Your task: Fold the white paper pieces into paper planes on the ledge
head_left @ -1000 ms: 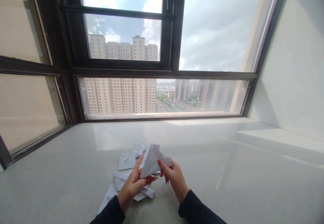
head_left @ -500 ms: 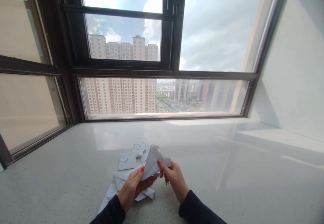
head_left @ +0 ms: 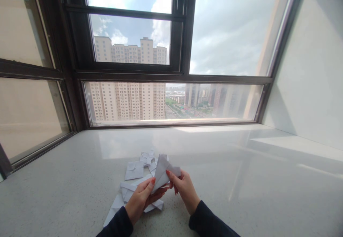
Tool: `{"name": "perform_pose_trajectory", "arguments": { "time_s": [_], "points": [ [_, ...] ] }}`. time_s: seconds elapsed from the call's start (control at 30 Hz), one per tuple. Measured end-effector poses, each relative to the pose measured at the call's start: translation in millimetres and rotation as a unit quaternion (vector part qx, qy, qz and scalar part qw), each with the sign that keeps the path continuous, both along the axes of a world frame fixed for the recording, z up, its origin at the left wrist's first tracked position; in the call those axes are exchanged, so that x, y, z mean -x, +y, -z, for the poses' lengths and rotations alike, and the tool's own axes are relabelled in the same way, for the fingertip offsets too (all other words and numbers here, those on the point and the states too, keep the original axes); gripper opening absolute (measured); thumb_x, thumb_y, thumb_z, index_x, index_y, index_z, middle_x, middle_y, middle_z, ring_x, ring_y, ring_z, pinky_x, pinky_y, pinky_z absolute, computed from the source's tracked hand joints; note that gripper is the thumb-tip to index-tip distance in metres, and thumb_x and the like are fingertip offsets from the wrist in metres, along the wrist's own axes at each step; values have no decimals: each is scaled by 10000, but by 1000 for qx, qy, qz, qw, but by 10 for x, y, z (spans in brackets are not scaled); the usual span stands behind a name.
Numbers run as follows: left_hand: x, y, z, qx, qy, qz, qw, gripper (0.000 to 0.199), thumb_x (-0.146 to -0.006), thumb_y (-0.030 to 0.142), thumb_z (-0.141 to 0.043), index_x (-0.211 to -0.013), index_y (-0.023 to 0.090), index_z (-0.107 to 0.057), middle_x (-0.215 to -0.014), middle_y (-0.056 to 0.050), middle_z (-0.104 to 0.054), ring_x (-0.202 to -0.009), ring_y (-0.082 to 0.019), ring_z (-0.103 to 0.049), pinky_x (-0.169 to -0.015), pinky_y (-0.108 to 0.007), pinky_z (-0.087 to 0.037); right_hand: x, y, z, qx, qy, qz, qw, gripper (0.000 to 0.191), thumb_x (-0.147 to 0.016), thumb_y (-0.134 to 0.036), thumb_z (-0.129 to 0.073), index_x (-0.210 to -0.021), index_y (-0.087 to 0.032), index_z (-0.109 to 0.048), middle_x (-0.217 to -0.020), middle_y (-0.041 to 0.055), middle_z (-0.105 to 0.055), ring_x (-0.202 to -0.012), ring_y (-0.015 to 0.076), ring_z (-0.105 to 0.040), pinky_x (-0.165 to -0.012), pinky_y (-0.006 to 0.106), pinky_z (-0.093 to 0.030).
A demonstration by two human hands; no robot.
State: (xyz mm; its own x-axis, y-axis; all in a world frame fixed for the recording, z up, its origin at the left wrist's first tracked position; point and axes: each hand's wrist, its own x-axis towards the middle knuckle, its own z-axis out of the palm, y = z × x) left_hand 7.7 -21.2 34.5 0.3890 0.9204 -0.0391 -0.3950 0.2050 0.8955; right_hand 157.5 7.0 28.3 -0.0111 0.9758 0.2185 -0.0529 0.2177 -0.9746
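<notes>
Between my two hands is a folded piece of white paper, raised above the sill with a pointed corner upward and a smaller flap to the right. My left hand pinches its lower left edge, thumb on top and fingers underneath. My right hand grips the right flap, its thumb pressed on the paper's face. Below and behind my left hand lie more folded papers: a long folded one, partly covered by the hand, and another beside my left sleeve.
A square folded paper and a small folded paper lie just beyond my hands. The pale speckled sill runs to a dark window frame. A white wall stands at the right.
My left hand's thumb has slid slightly to the right along the paper's edge. My right hand and the loose papers look almost unchanged.
</notes>
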Motion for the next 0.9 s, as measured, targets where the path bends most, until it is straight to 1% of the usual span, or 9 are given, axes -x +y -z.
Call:
{"name": "perform_pose_trajectory", "arguments": {
  "time_s": [0.17,0.33,0.5,0.6,0.8,0.9],
  "points": [
    [-2,-3,-29,-1,14,10,1000,434,-657,434,-607,-959,123,-594,-1028,-142,-622,-956,-251,-572,-887,-368,-391,3,-10,-14,-2,-5,-6,1000,379,-629,-510,-570,-562,-147,-481,-382,-50,-461,-296,50,-354,-266,164,-265],
    [-14,-17,-47,-5,41,-9,999,447,-651,462,-598,-934,117,-603,-979,-153,-641,-941,-250,-580,-849,-354,-421,5,-14,-24,-1,-9,-3,1000,370,-630,-503,-573,-577,-148,-485,-388,-51,-468,-302,56,-366,-267,167,-271],
    [-1,14,-26,-10,63,-3,998,440,-637,470,-605,-912,127,-608,-1033,-148,-617,-913,-246,-594,-816,-341,-443,4,-9,-17,-1,-2,6,1000,356,-628,-492,-583,-614,-156,-467,-405,-55,-485,-302,53,-360,-266,161,-273],
    [12,34,-3,-9,63,7,998,439,-640,470,-603,-918,131,-605,-1039,-149,-614,-887,-242,-606,-796,-339,-453,0,-8,-16,-2,-3,3,1000,354,-632,-490,-582,-624,-158,-461,-405,-59,-480,-303,51,-357,-265,158,-271],
    [-3,16,0,-4,52,-3,999,438,-633,468,-611,-922,138,-602,-969,-138,-645,-852,-234,-620,-794,-342,-452,0,-12,-25,-3,-5,4,1000,363,-619,-500,-587,-629,-157,-468,-403,-63,-469,-304,53,-358,-264,160,-270],
    [-8,13,-8,-10,64,0,998,438,-622,464,-622,-919,142,-605,-992,-137,-637,-857,-236,-618,-787,-339,-453,3,-13,-29,-4,-7,3,1000,362,-620,-497,-588,-628,-156,-469,-402,-64,-465,-300,50,-351,-263,160,-265]
  ]
}}
